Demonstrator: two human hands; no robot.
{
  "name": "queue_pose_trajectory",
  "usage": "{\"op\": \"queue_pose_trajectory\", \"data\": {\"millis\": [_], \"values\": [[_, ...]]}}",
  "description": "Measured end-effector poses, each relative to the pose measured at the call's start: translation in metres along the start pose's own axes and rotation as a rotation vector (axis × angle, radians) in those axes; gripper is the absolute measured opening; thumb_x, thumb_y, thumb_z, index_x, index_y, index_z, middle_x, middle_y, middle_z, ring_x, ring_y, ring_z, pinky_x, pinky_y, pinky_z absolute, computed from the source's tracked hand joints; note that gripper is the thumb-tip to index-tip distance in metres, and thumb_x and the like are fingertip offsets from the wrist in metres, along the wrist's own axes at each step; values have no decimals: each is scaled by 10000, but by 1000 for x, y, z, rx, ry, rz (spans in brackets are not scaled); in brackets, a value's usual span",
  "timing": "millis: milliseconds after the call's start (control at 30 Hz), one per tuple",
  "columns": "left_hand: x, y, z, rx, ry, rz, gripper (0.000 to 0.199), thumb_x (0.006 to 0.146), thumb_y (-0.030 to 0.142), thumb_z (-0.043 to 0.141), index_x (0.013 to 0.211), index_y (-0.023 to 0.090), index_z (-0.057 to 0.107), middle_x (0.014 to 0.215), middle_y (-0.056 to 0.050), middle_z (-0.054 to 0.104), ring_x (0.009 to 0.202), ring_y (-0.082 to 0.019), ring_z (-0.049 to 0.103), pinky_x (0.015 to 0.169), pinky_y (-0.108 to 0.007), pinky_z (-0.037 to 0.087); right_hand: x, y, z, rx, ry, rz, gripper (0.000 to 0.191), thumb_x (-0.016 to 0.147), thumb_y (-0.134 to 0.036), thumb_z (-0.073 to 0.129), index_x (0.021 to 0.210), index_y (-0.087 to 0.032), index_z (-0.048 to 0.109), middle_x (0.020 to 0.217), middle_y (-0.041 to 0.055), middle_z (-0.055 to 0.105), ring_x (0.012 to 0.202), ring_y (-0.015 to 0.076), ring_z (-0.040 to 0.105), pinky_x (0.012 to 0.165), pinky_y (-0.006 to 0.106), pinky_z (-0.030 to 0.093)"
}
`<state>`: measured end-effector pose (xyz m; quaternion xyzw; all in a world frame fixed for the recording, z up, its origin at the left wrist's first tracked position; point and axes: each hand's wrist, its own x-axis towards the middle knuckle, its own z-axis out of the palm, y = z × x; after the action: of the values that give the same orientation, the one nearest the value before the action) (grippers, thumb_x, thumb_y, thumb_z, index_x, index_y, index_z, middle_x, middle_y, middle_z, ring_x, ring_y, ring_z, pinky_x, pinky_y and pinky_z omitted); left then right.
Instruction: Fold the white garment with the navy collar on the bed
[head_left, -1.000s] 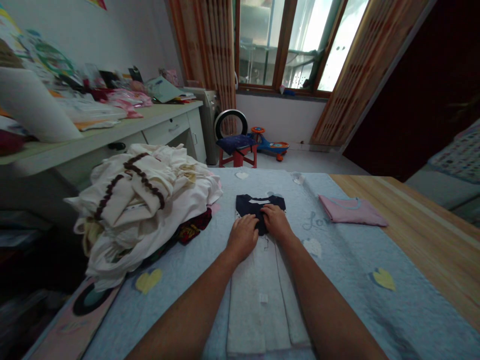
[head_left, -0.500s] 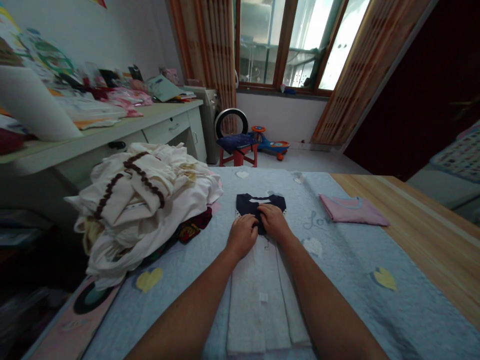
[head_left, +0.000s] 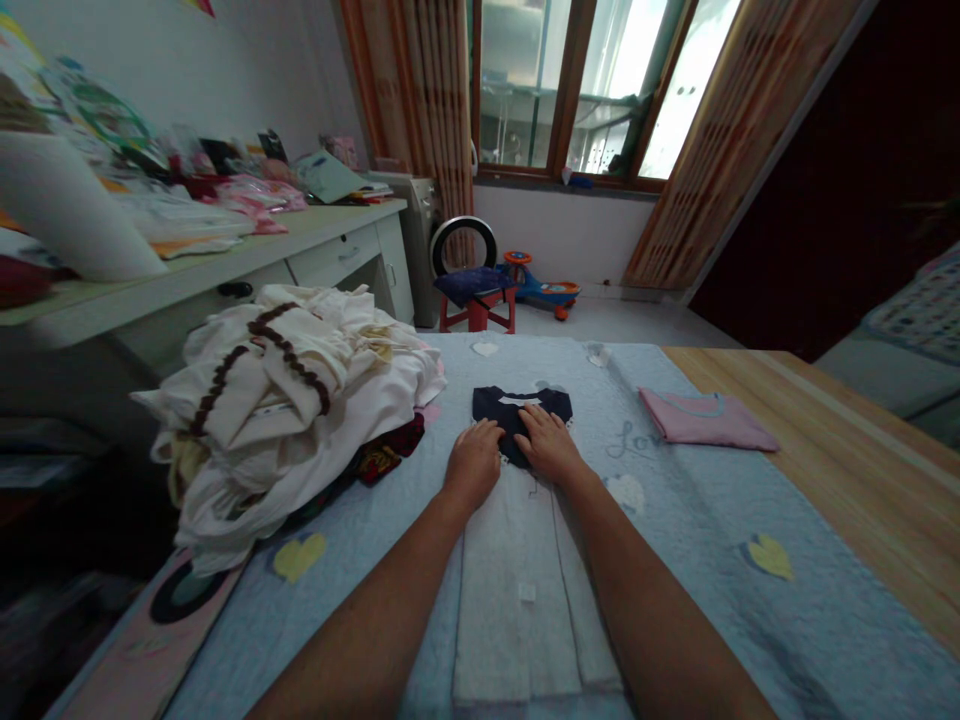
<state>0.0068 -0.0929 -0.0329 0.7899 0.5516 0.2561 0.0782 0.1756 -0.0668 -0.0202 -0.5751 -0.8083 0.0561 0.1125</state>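
The navy-and-white garment lies flat, and my hands have slid apart since a moment ago: left hand spread at its navy edge, right hand spread on the navy. Blue quilt beneath, folded pink shirt right, cream clothes pile left.

navy garment partly hidden under left hand, right hand, pale garment cut off below

Dim indoor light; glaring daylight from the window; curved, stretched edges
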Motion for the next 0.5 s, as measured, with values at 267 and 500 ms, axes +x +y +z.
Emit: {"op": "queue_pose_trajectory", "data": {"millis": [267, 500], "values": [[0, -2, 5, 159, -20, -62, 452, 922, 166, 457, 1370, 150, 517, 1495, -147, 489, 1422, -269, 397, 1155, -475, 332, 1, -6, 6, 50, 53, -113, 511, 956, -282, 466, 1443, -124, 469, 1547, 146, 409, 1451, 232, 331, 1187, 428, 245], [-2, -1, 4, 180, -44, -91, 471, 935, 195, 440, 1402, 157, 488, 1525, -143, 452, 1432, -276, 380, 1168, -505, 297, -1, -11, 7, -20, -37, -55, 585, 987, -385, 423, 1501, -108, 386, 1600, 143, 303, 1485, 266, 255, 1194, 446, 212]]}}
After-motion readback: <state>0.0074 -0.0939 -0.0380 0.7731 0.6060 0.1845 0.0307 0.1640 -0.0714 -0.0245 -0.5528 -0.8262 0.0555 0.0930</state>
